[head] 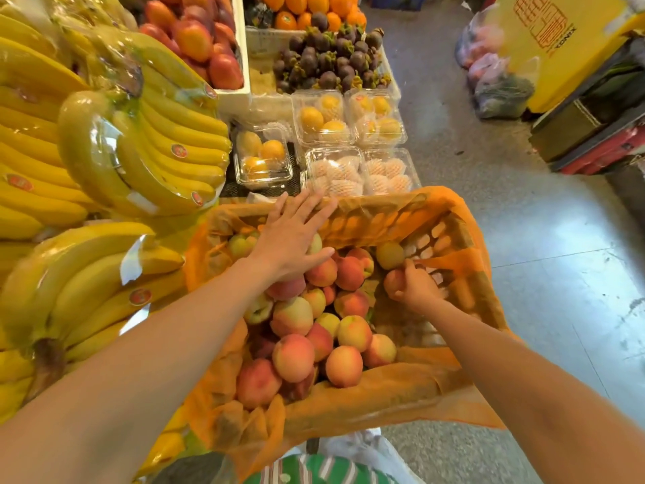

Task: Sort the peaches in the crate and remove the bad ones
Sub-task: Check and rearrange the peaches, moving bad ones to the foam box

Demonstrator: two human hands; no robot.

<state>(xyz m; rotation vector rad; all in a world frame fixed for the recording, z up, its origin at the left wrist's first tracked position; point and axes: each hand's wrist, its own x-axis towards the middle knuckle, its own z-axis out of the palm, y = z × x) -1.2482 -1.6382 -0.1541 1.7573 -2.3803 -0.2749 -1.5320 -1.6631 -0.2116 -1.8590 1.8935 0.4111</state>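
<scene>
Your left hand (293,235) lies spread flat, fingers wide, over the peaches (314,326) at the far side of the crate (464,239), holding nothing. Your right hand (417,286) grips one peach (393,281) by the crate's right wall. Peaches fill the left and middle of the orange-lined crate; bananas (104,151) sit just left.

Wrapped bananas (146,148) fill the left; mangosteens (331,61) sit beyond clear boxes of yellow fruit (321,117) (some netted), and a yellow carton (558,40) stands on the floor (523,239).
</scene>
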